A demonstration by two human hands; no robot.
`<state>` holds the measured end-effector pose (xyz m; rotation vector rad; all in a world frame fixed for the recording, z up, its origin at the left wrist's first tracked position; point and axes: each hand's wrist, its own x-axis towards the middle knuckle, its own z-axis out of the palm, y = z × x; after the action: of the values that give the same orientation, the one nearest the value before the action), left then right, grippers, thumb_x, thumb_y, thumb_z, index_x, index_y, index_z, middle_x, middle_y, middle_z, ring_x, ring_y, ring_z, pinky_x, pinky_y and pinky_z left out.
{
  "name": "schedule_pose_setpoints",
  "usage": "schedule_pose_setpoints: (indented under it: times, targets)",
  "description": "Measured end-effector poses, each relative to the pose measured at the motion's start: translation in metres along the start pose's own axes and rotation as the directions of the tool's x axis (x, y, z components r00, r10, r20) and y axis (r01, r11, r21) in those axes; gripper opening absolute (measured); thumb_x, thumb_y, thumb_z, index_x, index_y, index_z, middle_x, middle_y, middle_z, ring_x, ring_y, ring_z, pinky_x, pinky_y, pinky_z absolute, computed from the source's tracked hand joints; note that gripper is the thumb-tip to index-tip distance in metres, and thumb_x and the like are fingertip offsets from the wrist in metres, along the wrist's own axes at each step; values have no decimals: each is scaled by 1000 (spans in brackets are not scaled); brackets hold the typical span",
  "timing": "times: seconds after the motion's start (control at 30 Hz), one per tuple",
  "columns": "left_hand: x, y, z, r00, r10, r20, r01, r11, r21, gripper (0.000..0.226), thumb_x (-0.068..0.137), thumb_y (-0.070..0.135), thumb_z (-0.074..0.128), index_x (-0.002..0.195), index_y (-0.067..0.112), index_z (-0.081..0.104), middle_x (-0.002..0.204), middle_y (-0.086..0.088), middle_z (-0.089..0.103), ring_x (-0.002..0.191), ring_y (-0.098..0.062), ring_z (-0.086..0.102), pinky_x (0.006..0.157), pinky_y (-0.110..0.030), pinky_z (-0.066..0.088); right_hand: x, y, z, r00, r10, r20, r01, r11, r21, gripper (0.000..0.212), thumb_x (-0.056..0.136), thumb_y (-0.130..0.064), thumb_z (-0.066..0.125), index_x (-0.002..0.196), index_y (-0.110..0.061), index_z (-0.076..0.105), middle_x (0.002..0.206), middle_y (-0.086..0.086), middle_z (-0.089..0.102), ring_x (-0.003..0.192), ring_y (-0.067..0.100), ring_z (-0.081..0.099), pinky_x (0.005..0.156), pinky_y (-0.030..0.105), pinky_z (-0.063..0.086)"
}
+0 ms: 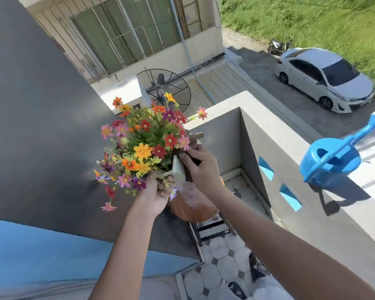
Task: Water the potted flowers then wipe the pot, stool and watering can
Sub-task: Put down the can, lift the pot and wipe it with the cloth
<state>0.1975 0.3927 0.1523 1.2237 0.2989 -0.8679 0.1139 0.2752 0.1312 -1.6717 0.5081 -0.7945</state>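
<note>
Flowers (143, 146) of many colours — orange, red, pink, purple — fill the middle of the view, rising from a terracotta pot (193, 206) that stands on a black-framed stool (212, 229) in the corner of a tiled balcony. Left hand (154, 197) is curled around the pot's near rim under the lower blooms, gripping it. Right hand (200, 165) presses a crumpled pale cloth (179, 169) against the rim on the other side, fingers bent over it; a darker fold of something sits under the fingertips, too shadowed to name. The pot's side below looks wet and foamy. Off to the right, well apart from both hands, a blue watering can (333, 158) rests on the broad top of the balcony wall (275, 126) — spout pointing outward toward the street, where a white car (325, 80) is parked.
</note>
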Motion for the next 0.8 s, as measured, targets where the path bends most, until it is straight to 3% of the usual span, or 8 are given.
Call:
schedule_pose_setpoints:
  times: [0.07,0.17,0.23,0.33,0.37,0.5,0.63,0.8]
  targets:
    - [-5,-3,-1,998,-43,54,42,999,16,23,101,14,34,86,7,50,60,-4,51,41,-6,46,38,-12,18,36,1,-6,998,39,-42,-40,999,-16,21,95,-15,61,111,-10,74,95,-2,63,74,0,51,70,23,42]
    - [-14,-3,1,988,-64,140,65,998,-2,25,100,10,30,90,4,52,52,-2,49,37,-4,38,34,-12,19,73,8,-18,995,91,-51,-95,992,-87,27,94,-28,56,111,-15,72,103,2,59,90,9,51,76,14,37]
    - [-17,-1,4,987,-32,159,40,998,-48,23,99,5,32,92,3,54,53,-4,50,40,-5,43,40,-15,32,73,20,-21,995,75,-61,-85,980,-179,30,91,-29,53,107,-14,73,99,10,59,89,18,54,70,6,33]
    - [-21,1,9,990,-12,139,25,995,-96,25,98,-3,31,87,6,51,55,-6,52,40,-7,48,40,-12,36,45,38,-18,985,84,-149,-107,982,-156,23,94,-19,60,106,-5,73,100,16,62,90,27,57,77,24,40]
    - [-20,2,10,991,-25,128,37,995,-93,25,99,-2,31,85,7,50,54,-6,51,37,-7,46,33,-11,32,33,43,-15,983,85,-163,-107,985,-137,21,94,-17,62,108,-6,73,104,15,65,89,23,57,79,28,43]
    - [-12,6,7,996,-34,77,36,999,-26,29,100,1,27,82,8,48,48,-2,48,34,-4,38,27,-12,19,2,50,-8,1000,16,-1,-16,982,-188,26,94,-15,60,117,-17,73,114,1,71,97,9,59,80,12,39]
    - [-11,4,1,998,-25,51,31,993,-116,22,99,0,30,93,5,50,61,-7,50,38,-8,48,31,-13,26,-12,36,-9,998,-63,2,63,988,-144,24,93,-13,62,115,-15,74,109,-2,68,107,14,60,92,24,45]
    - [-9,1,2,999,-20,25,22,994,-102,20,101,5,34,87,9,49,53,-4,53,42,-6,50,38,-17,29,-10,-9,0,996,-85,23,86,996,-35,21,95,-12,61,110,-14,75,96,-12,63,94,8,58,77,6,37]
